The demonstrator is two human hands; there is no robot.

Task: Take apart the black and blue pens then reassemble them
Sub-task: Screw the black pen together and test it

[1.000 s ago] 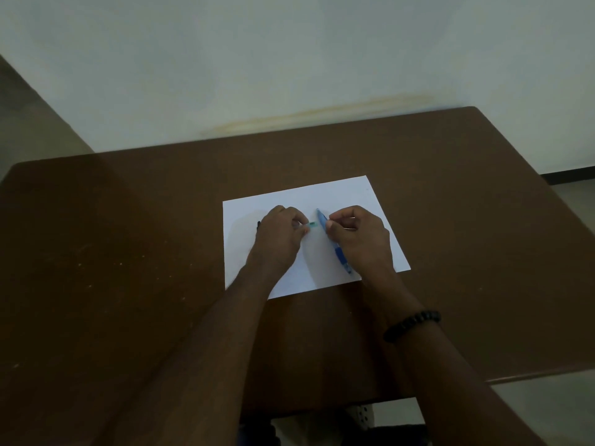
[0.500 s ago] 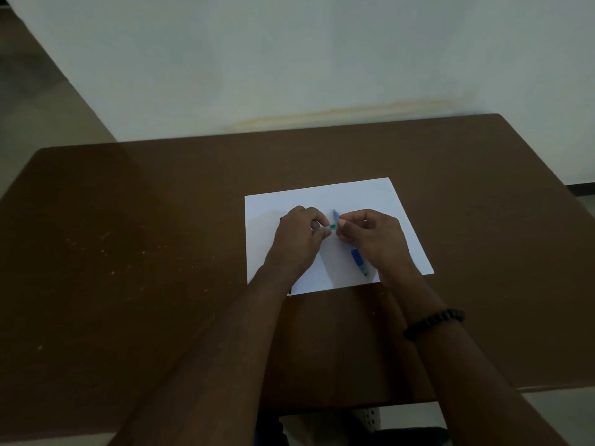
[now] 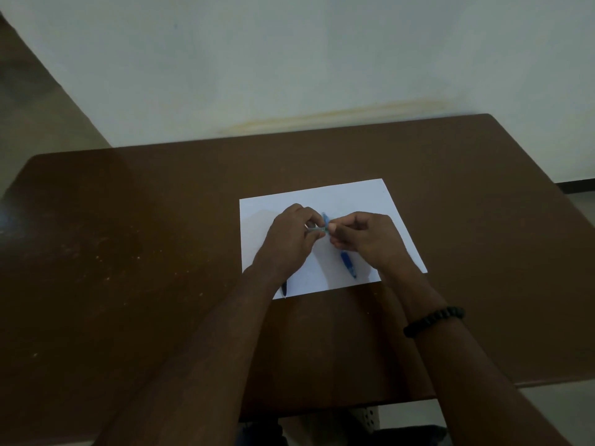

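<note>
Both hands had drawn closer together over the white sheet of paper [image 3: 354, 194] on the brown wooden surface [image 3: 128, 252]. Left hand [image 3: 289, 239] and right hand [image 3: 367, 236], fingers clamped, pinched a small greenish pen part [image 3: 323, 231] between them. Blue plastic pen barrel [image 3: 348, 264] lay beneath the right hand; black pen [image 3: 284, 288] peeked beside the left wrist. Probably mid-disassembly; next, a careful straight pull.
</note>
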